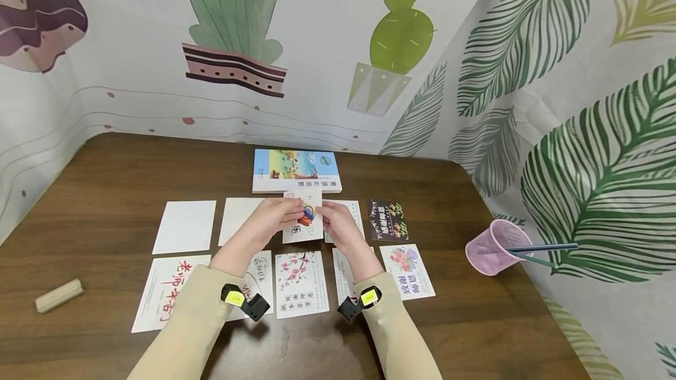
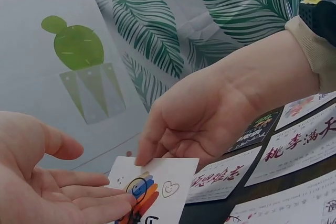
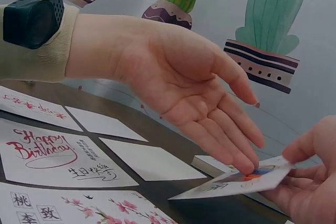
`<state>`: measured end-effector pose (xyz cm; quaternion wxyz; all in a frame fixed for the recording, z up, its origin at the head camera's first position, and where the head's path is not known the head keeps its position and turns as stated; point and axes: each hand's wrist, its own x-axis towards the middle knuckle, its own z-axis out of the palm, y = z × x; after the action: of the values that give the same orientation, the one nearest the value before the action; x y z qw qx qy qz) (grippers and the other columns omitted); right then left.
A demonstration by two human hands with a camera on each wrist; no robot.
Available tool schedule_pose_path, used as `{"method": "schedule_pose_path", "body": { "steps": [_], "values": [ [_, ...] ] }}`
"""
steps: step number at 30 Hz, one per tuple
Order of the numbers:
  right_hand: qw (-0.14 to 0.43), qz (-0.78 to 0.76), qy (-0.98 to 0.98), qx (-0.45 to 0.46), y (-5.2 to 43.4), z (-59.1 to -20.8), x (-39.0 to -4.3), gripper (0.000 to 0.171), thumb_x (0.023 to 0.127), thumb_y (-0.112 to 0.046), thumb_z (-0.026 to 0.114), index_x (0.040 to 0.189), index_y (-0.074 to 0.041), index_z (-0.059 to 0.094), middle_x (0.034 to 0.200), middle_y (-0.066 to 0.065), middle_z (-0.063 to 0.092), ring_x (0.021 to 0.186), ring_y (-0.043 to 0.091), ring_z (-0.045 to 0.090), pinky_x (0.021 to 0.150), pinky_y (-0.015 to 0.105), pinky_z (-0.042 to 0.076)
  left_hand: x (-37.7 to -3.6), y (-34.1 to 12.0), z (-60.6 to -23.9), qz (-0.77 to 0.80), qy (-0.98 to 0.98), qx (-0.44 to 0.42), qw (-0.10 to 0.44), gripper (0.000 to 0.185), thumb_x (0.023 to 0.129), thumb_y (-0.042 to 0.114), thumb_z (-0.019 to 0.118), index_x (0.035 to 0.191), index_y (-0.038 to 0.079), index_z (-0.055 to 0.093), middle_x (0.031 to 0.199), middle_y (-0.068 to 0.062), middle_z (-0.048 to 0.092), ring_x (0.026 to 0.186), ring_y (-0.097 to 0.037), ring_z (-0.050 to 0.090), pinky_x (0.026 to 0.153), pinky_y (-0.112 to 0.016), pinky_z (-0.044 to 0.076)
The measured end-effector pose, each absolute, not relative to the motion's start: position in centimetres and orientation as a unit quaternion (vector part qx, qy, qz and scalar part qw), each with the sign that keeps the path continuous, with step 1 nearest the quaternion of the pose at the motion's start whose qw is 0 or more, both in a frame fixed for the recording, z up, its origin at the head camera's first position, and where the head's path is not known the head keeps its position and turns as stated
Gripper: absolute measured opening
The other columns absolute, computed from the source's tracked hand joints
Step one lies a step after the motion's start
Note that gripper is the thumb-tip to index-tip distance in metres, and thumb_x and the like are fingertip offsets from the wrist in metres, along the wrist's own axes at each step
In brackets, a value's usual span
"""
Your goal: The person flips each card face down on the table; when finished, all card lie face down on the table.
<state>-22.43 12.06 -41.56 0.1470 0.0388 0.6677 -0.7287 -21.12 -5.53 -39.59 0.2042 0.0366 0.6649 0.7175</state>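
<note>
1. Above the middle of the worktop (image 1: 105, 192), toward its far edge, a small illustrated card (image 1: 303, 216) is held clear of the surface between both hands.
2. Right hand (image 1: 340, 224) pinches the card's right edge, thumb on top, fingers curled beneath; judged to be the hand carrying it.
3. Left hand (image 1: 274, 219): fingers nearly straight, palm turned up, fingertips (image 3: 244, 162) touching the card's printed face. No curl round it; reads as a steadying touch.
4. Card sits tilted, printed face up toward the head camera, probably so it can be read.
5. Below the hands, further cards lie flat in two rows; a flower card (image 1: 301, 283) is nearest the near edge, a dark card (image 1: 388, 220) to the right.
6. Book (image 1: 296, 170) lies flat just beyond the card, by the far edge.
7. Pink mesh cup (image 1: 493, 246) tipped over at the right edge, pen in it; wooden block (image 1: 59, 296) near the left edge.
</note>
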Motion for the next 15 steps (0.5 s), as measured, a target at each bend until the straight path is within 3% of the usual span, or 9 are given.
{"method": "schedule_pose_path", "body": {
  "steps": [7,10,12,15],
  "values": [
    [0.136,-0.771,0.622,0.019,11.6,-41.1,-22.3,0.041,0.101,-0.013,0.044,0.126,0.019,0.048,0.088,-0.001,0.062,0.079,0.004,0.061,0.074,0.011,0.053,-20.9,-5.8,-38.7,0.716,0.669,0.039,0.193,0.049,0.105,0.019,0.04,0.141,-0.014,0.039,0.146,-0.03,0.043,0.137,-0.038,0.043,0.115,-0.044,0.038],
    [0.136,-0.78,0.611,0.014,11.5,-40.9,-22.2,0.045,0.104,-0.02,0.041,0.127,0.019,0.046,0.09,0.0,0.061,0.081,0.005,0.06,0.075,0.011,0.054,-20.8,-6.0,-38.3,0.713,0.677,0.033,0.18,0.049,0.105,0.021,0.043,0.14,-0.012,0.042,0.144,-0.029,0.046,0.135,-0.037,0.046,0.113,-0.042,0.041],
    [0.137,-0.78,0.61,0.012,11.4,-40.8,-22.1,0.051,0.105,-0.024,0.037,0.131,0.019,0.044,0.096,0.005,0.06,0.083,0.007,0.06,0.076,0.012,0.054,-20.7,-5.9,-38.2,0.711,0.683,0.025,0.161,0.048,0.103,0.021,0.048,0.138,-0.012,0.046,0.141,-0.028,0.05,0.131,-0.037,0.051,0.11,-0.041,0.044],
    [0.143,-0.78,0.61,0.003,11.3,-40.5,-21.8,0.057,0.107,-0.029,0.031,0.136,0.019,0.041,0.112,0.023,0.061,0.089,0.009,0.062,0.082,0.015,0.056,-20.6,-5.7,-38.3,0.695,0.709,0.001,0.119,0.046,0.097,0.024,0.061,0.131,-0.007,0.057,0.134,-0.024,0.059,0.122,-0.033,0.059,0.105,-0.039,0.05]
  ]
}}
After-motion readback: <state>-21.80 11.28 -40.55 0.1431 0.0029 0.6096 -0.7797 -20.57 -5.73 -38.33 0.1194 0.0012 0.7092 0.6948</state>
